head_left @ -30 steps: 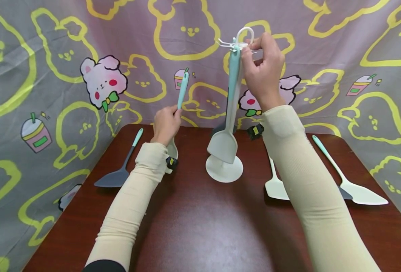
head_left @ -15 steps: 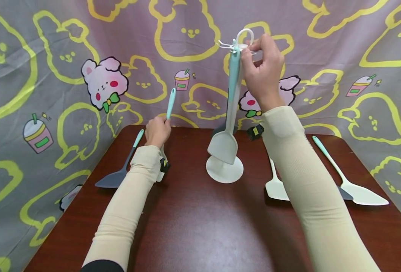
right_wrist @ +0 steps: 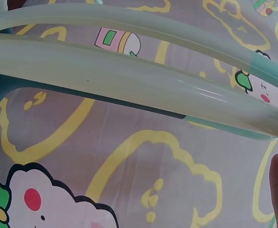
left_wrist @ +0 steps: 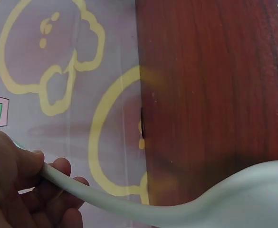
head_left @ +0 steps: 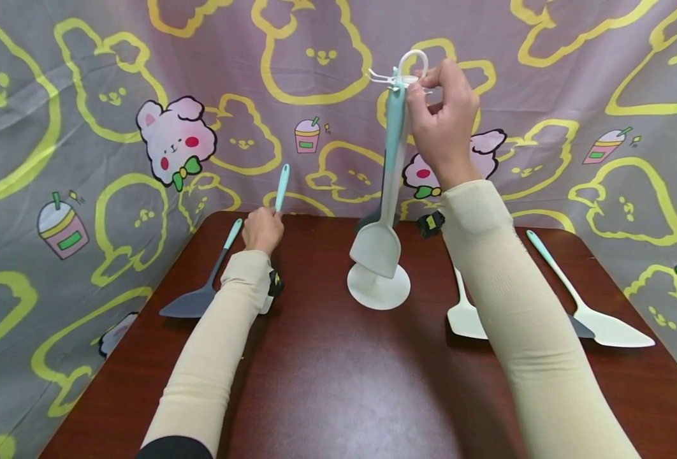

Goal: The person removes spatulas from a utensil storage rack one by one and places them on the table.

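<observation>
My left hand (head_left: 262,229) grips a pale spatula (head_left: 282,191) with a mint handle end, which points up and away. Its blade is mostly behind my wrist in the head view; the left wrist view shows the pale flared neck (left_wrist: 186,211) close up. At the middle stands a white utensil rack (head_left: 373,293) with a round base, hooks and a top loop. My right hand (head_left: 446,121) pinches its top beside the loop. From a hook hangs a pale spatula (head_left: 378,245) with a mint handle; a dark utensil (head_left: 367,218) hangs behind it.
A dark grey spatula (head_left: 192,303) with a mint handle lies at the table's left. On the right lie a pale spatula (head_left: 467,319), another pale spatula (head_left: 614,328) and a dark blade (head_left: 581,326), partly hidden by my forearm. A patterned curtain (head_left: 327,38) surrounds the brown table (head_left: 338,382).
My left hand has moved left and lower with the spatula, away from the rack. The right hand stays at the rack's top.
</observation>
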